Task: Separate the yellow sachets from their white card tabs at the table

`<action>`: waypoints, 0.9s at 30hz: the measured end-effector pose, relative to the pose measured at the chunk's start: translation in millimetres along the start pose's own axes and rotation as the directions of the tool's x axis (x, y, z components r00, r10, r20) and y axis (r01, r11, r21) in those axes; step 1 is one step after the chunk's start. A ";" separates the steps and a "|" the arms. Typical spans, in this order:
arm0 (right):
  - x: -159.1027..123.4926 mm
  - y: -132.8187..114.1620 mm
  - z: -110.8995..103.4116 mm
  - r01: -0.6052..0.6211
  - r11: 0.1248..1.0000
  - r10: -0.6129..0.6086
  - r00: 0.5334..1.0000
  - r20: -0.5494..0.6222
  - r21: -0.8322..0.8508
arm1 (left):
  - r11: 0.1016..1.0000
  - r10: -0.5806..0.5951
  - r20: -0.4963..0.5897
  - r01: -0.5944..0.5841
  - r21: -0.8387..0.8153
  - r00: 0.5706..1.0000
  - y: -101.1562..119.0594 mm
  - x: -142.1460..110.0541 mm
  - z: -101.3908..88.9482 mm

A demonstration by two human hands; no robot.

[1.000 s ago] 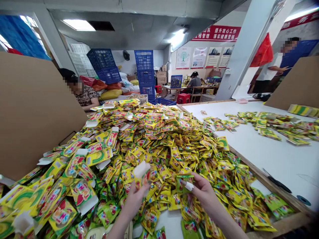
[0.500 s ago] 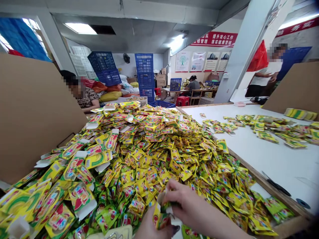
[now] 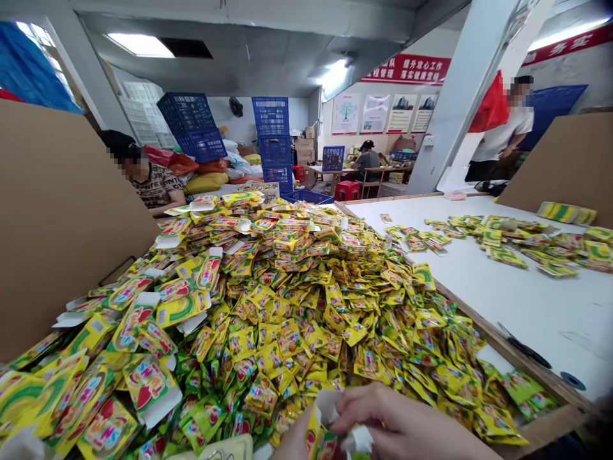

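At the bottom edge, my left hand (image 3: 293, 442) is closed round a small yellow-and-green cardboard box (image 3: 313, 429), its white flap up. Most of that hand is out of view. My right hand (image 3: 378, 415) has its fingers curled and pressed at the box's open end. Under those fingers a white flap (image 3: 363, 439) and a bit of green show; the fingers hide the rest. Just beyond both hands lies a big heap of yellow and green sachets (image 3: 282, 338). Flattish printed boxes (image 3: 152, 386), several with open flaps, lie on the heap's left side and top.
A wooden rail (image 3: 472, 319) borders the heap on the right. Scissors (image 3: 524, 345) and a dark roll (image 3: 573, 381) lie on the white table (image 3: 541, 300) past it, with more boxes (image 3: 507, 255). A cardboard panel (image 3: 71, 230) stands left, near a seated person (image 3: 156, 185).
My hands have moved slightly right and down, partly out of the frame. The box has turned a little, with its white flap showing more. The whole view has shifted slightly.
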State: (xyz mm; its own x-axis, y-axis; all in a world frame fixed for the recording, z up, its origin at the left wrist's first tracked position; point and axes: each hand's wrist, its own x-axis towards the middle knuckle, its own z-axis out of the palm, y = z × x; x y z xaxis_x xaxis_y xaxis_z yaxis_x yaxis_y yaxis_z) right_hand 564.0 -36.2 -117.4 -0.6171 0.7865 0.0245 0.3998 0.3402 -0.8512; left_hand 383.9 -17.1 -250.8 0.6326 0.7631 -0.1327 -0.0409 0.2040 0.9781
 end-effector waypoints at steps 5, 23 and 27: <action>-36.4 32.8 10.0 -0.074 0.997 0.074 0.932 -0.356 0.012 | 1.000 0.012 0.139 -0.016 0.024 0.990 -4.0 17.4 25.7; -24.7 85.1 57.5 -0.470 0.606 0.384 0.879 -0.281 -0.641 | 0.572 0.208 -0.410 0.230 0.787 0.888 37.2 -43.8 -57.9; -35.2 85.4 49.9 -0.507 0.749 0.417 0.861 -0.291 -0.426 | 0.442 0.264 -0.106 -0.023 0.897 0.959 27.7 -11.1 -14.1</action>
State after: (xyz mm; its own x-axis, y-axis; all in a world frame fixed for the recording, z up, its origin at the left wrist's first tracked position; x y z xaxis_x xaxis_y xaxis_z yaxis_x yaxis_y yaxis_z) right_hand 586.1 -60.6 -217.1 -0.1675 0.9691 -0.1813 0.9012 0.0760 -0.4266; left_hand 364.8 -11.2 -224.5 0.5137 0.8503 0.1144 0.6611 -0.4773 0.5789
